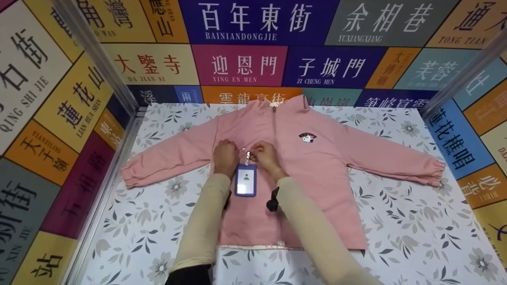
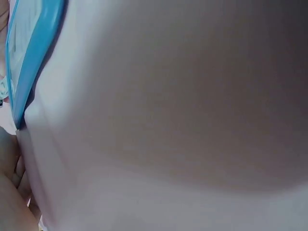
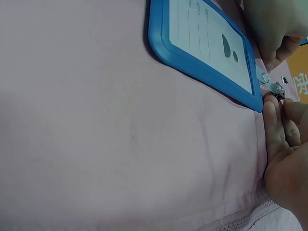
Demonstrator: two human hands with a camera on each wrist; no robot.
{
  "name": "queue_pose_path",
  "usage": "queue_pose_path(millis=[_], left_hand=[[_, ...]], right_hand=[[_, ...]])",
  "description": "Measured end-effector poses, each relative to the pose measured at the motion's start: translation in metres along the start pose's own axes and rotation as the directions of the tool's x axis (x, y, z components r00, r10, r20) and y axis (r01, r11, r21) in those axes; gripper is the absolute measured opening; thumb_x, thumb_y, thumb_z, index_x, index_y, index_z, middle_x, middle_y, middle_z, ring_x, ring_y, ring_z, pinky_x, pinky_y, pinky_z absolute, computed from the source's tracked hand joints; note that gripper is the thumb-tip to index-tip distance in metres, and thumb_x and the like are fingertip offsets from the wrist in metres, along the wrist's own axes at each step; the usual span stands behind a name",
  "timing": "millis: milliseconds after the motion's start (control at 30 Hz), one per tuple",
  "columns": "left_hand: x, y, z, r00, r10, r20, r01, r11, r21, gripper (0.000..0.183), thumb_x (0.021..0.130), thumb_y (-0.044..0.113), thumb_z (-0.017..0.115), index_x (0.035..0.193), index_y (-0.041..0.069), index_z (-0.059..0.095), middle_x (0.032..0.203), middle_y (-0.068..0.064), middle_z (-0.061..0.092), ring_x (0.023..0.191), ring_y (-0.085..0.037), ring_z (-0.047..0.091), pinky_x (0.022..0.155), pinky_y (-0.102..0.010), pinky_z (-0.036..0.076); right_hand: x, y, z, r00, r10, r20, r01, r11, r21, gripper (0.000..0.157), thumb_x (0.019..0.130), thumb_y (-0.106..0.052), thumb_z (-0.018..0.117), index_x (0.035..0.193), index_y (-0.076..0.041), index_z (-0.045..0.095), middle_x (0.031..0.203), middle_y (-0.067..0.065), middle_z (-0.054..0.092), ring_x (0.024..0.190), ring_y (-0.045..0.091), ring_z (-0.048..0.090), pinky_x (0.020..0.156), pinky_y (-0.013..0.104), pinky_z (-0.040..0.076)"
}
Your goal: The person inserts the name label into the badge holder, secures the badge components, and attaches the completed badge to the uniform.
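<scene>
A pink jacket point(image 1: 313, 190) lies spread front up, both sleeves out. On its left-hand part in the head view rests a blue-framed badge holder point(image 1: 246, 194) with a white card. A strap and small metal clip point(image 3: 278, 89) extend from its top end. My right hand point(image 1: 266, 157) pinches this clip between thumb and fingers. Across the clip, my left hand point(image 1: 226, 157) has its fingers bent and pinches the jacket cloth; its fingertips are partly hidden. The left wrist view is mostly blurred cloth, with the badge holder's blue edge point(image 2: 36, 57) at the upper left.
A white table point(image 1: 158, 237) with a leaf and flower print lies under the jacket. Colourful panels point(image 1: 241, 65) with Chinese lettering rise behind and on both sides. The jacket has a front zipper point(image 1: 273, 122) and a small cartoon patch point(image 1: 307, 137).
</scene>
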State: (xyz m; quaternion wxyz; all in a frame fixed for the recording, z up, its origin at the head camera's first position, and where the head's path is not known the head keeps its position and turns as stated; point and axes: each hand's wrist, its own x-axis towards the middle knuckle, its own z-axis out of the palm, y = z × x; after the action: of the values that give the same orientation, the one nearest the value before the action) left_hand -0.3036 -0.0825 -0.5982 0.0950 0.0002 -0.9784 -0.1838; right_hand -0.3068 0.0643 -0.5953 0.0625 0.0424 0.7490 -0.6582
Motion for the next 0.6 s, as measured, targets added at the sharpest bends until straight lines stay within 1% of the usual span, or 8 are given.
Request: queue_pose_path(millis=[100, 200, 267, 367, 467, 533, 600], left_hand=[[0.0008, 0.0001, 0.0001, 0.999, 0.044, 0.022, -0.045, 0.997, 0.067, 0.017, 0.095, 0.01, 0.056, 0.097, -0.002, 0.068, 0.098, -0.015, 0.067, 0.096, -0.031, 0.063, 0.085, -0.044, 0.054], [0.0013, 0.0004, -0.0002, 0.996, 0.091, 0.007, -0.091, 0.991, 0.099, 0.017, 0.096, 0.008, 0.053, 0.103, -0.004, 0.062, 0.101, -0.017, 0.064, 0.1, -0.033, 0.061, 0.087, -0.045, 0.053], [0.0023, 0.001, -0.0003, 0.991, 0.132, -0.027, -0.129, 0.988, 0.084, 0.016, 0.095, 0.007, 0.053, 0.104, -0.005, 0.059, 0.1, -0.019, 0.063, 0.099, -0.034, 0.06, 0.088, -0.046, 0.051], [0.0031, 0.0021, -0.0007, 0.983, 0.174, -0.056, -0.171, 0.984, 0.053, 0.013, 0.094, 0.006, 0.054, 0.103, -0.004, 0.055, 0.095, -0.019, 0.063, 0.095, -0.037, 0.06, 0.087, -0.048, 0.05], [0.0039, 0.0034, -0.0014, 0.981, 0.181, -0.064, -0.178, 0.983, 0.049, 0.013, 0.091, 0.003, 0.059, 0.101, -0.002, 0.054, 0.09, -0.019, 0.064, 0.092, -0.037, 0.06, 0.086, -0.048, 0.049], [0.0043, 0.0043, -0.0026, 0.984, 0.168, -0.063, -0.166, 0.985, 0.04, 0.015, 0.089, 0.002, 0.061, 0.102, -0.001, 0.055, 0.09, -0.018, 0.065, 0.093, -0.037, 0.061, 0.087, -0.048, 0.048], [0.0049, 0.0052, -0.0039, 0.987, 0.149, -0.068, -0.148, 0.989, 0.007, 0.016, 0.09, 0.003, 0.062, 0.105, 0.0, 0.057, 0.093, -0.017, 0.068, 0.095, -0.036, 0.062, 0.088, -0.046, 0.048]], right_hand=[[0.0004, -0.0005, -0.0001, 1.0, -0.004, 0.002, 0.004, 1.0, 0.002, 0.007, 0.092, 0.007, 0.059, 0.096, 0.011, 0.063, 0.088, 0.025, 0.071, 0.063, 0.015, 0.064, 0.061, 0.025, 0.058], [0.0004, -0.0006, -0.0001, 1.0, 0.003, 0.01, -0.003, 1.0, 0.022, 0.009, 0.091, 0.007, 0.059, 0.099, 0.012, 0.062, 0.088, 0.025, 0.071, 0.063, 0.014, 0.064, 0.061, 0.024, 0.057], [0.0009, -0.0006, 0.0, 1.0, 0.014, 0.005, -0.014, 0.999, 0.049, 0.011, 0.091, 0.007, 0.059, 0.1, 0.013, 0.062, 0.087, 0.023, 0.071, 0.062, 0.013, 0.064, 0.06, 0.023, 0.057], [0.0011, -0.0001, 0.0004, 0.999, 0.041, -0.006, -0.04, 0.995, 0.089, 0.012, 0.091, 0.007, 0.059, 0.1, 0.012, 0.063, 0.083, 0.019, 0.071, 0.06, 0.012, 0.063, 0.058, 0.021, 0.056], [0.0013, -0.0003, 0.0005, 0.998, 0.062, -0.008, -0.06, 0.993, 0.099, 0.012, 0.091, 0.006, 0.059, 0.101, 0.012, 0.063, 0.084, 0.018, 0.071, 0.06, 0.011, 0.062, 0.058, 0.021, 0.056], [0.0013, -0.0011, 0.0001, 0.998, 0.068, -0.006, -0.067, 0.994, 0.088, 0.012, 0.092, 0.005, 0.06, 0.101, 0.012, 0.064, 0.087, 0.019, 0.072, 0.063, 0.012, 0.063, 0.061, 0.022, 0.056], [0.0011, -0.0026, -0.0004, 0.997, 0.07, -0.011, -0.069, 0.995, 0.073, 0.012, 0.092, 0.004, 0.06, 0.102, 0.01, 0.064, 0.091, 0.021, 0.072, 0.066, 0.012, 0.064, 0.063, 0.024, 0.057]])
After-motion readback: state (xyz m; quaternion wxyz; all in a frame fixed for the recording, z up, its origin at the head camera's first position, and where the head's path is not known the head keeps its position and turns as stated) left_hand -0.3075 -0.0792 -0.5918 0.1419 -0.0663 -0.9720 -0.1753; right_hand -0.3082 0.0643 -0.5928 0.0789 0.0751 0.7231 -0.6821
